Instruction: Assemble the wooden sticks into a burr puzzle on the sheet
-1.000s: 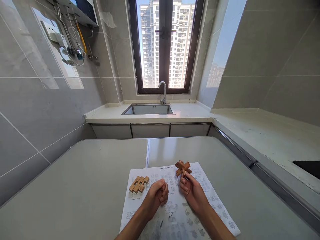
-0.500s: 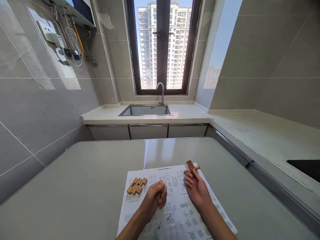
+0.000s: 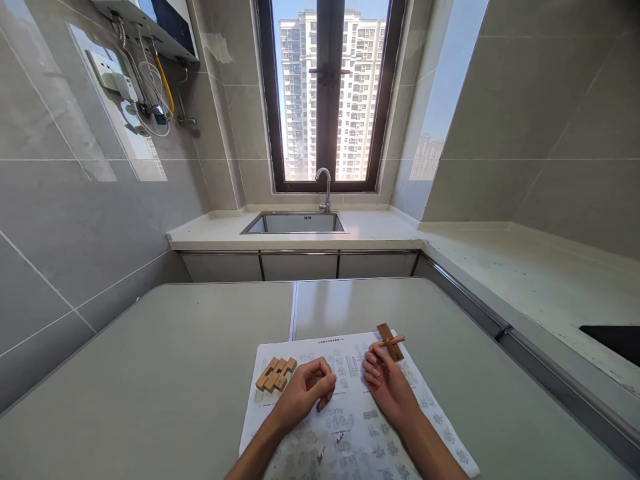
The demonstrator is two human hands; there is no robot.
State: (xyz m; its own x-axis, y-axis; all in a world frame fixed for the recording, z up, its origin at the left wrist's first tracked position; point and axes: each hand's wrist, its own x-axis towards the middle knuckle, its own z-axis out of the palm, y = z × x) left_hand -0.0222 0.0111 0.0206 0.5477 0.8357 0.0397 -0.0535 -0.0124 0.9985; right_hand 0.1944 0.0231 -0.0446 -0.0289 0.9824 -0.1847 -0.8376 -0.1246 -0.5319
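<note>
My left hand (image 3: pixel 309 392) hovers over the printed sheet (image 3: pixel 345 400), fingers curled and thumb near the forefinger; I see nothing between them. Just to its left, a cluster of small interlocking wooden blocks (image 3: pixel 276 375) lies on the sheet. My right hand (image 3: pixel 387 383) is closed at the upper right part of the paper, its fingertips at one end of a crossed pair of wooden puzzle pieces (image 3: pixel 391 343). One is a flat brown strip with holes, the other a thin peg lying across it. The exact grip is partly hidden by the fingers.
The sheet carries small printed diagrams and lies on a pale table (image 3: pixel 150 373) with a seam down its middle. Beyond stand a white counter (image 3: pixel 380 227), a steel sink (image 3: pixel 295 232) and a faucet (image 3: pixel 327 190). Another counter (image 3: pixel 540 267) runs along the right.
The flat strip has turned and now shows more of its length past my right fingers. My left hand has shifted slightly, its fingers looser. The whole view has moved a little.
</note>
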